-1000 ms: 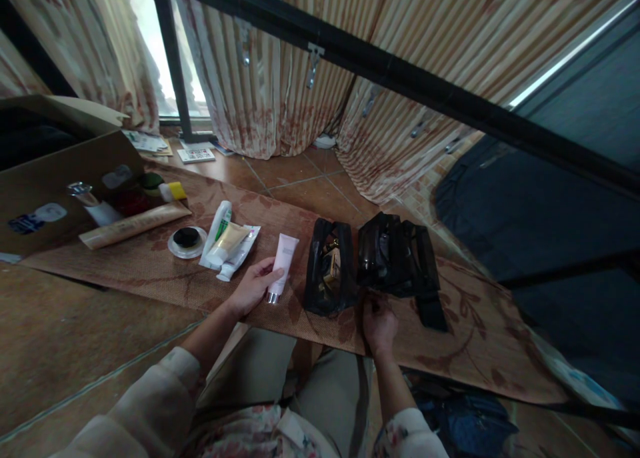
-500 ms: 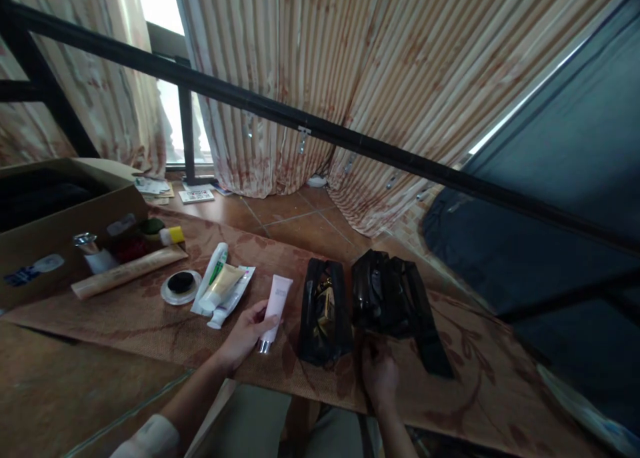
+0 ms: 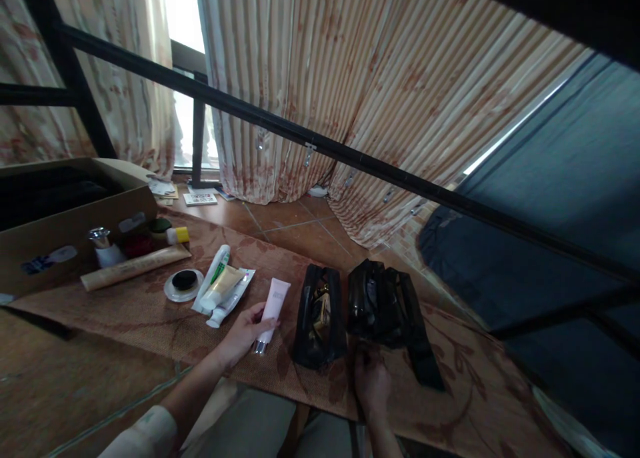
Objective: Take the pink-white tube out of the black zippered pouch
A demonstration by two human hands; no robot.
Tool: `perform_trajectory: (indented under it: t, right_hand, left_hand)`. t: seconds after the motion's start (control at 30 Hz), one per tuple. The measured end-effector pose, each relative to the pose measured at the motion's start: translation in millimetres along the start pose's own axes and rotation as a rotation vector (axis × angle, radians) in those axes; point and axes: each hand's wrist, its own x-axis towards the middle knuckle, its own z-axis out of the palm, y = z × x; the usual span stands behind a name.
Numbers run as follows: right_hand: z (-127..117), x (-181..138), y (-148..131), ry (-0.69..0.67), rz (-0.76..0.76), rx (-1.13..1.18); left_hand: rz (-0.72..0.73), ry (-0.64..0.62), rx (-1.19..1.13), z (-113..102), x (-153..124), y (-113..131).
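Observation:
My left hand (image 3: 245, 335) is closed around a pale pink squeeze tube (image 3: 273, 308), its silver cap pointing down toward me. To the right of the tube an unzipped black pouch (image 3: 320, 325) shows gold-coloured items inside. A second black pouch (image 3: 377, 301), with a dark strap or flap on its right, lies beyond my right hand (image 3: 373, 381). That hand is curled at the pouch's near edge; its fingertips are in shadow, and what they grip, if anything, is hidden. Left of the pink tube are a beige tube (image 3: 223, 286) and white-and-green tube (image 3: 213, 275) on a silver packet.
On the patterned cloth (image 3: 145, 321) sit a round jar with a black top (image 3: 184, 281), a long beige tube (image 3: 135, 267) and a yellow-capped bottle (image 3: 179, 235). A cardboard box (image 3: 90, 225) stands at the left. A black metal rail (image 3: 280, 125) crosses ahead.
The camera view has shifted slightly. My left hand keeps the pink tube in nearly the same place, and my right hand stays by the black pouch.

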Motion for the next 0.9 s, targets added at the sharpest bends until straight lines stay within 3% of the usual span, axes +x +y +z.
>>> perform_trajectory:
  t: [0.3,0.9]
  right_hand:
    - [-1.5,1.9,-0.9,-0.01,-0.019,0.056]
    - [-1.9,1.0,-0.7,-0.036,0.035,-0.048]
  left_hand:
    - [0.003,-0.003,0.02,-0.2,-0.1,0.3]
    - [-0.006,-0.002,-0.021,-2.2,0.8,-4.0]
